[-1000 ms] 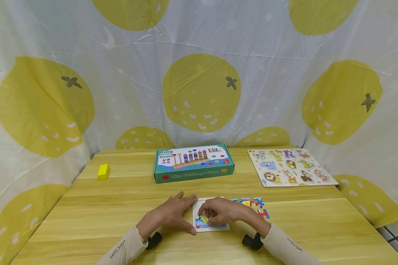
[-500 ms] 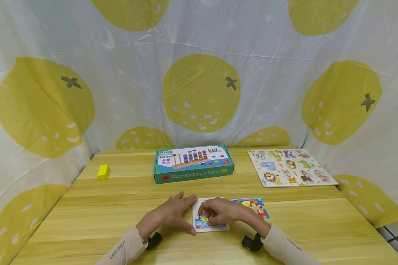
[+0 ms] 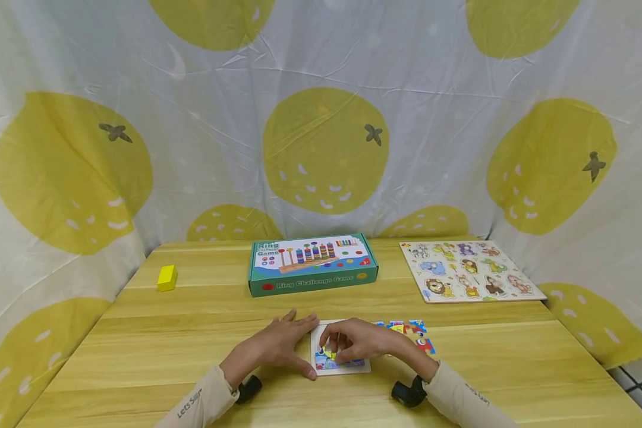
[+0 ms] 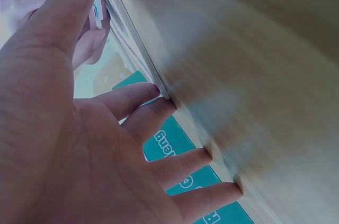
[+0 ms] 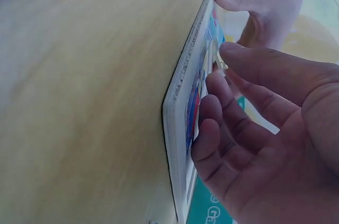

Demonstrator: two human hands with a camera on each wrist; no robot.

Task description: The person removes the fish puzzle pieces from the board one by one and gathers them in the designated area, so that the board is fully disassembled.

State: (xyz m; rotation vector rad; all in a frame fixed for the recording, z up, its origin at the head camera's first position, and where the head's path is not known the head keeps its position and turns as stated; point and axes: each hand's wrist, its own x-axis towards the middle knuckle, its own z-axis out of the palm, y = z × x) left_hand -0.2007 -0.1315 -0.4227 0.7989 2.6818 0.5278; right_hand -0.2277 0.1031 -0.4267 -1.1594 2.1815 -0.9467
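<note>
A small white-rimmed jigsaw tray (image 3: 345,373) lies near the front of the table, its lower part filled with blue picture pieces. My left hand (image 3: 280,343) rests on the table with fingers spread, the thumb and fingertips at the tray's left edge. Above the tray, my right hand (image 3: 361,342) pinches a jigsaw piece (image 5: 219,61) between thumb and index finger. That piece stands tilted close over the tray, and its printed face is largely hidden by the fingers. The other right fingers curl over the tray's picture in the right wrist view.
Several loose jigsaw pieces (image 3: 418,326) lie right of the tray, partly behind the right forearm. Farther back stands a green Ring Challenge Game box (image 3: 312,282). An animal peg puzzle board (image 3: 460,291) lies at the back right, and a yellow block (image 3: 166,278) at the left.
The right hand's fingers have shifted very slightly with the jigsaw piece over the tray. The left hand and the tray have stayed in place.
</note>
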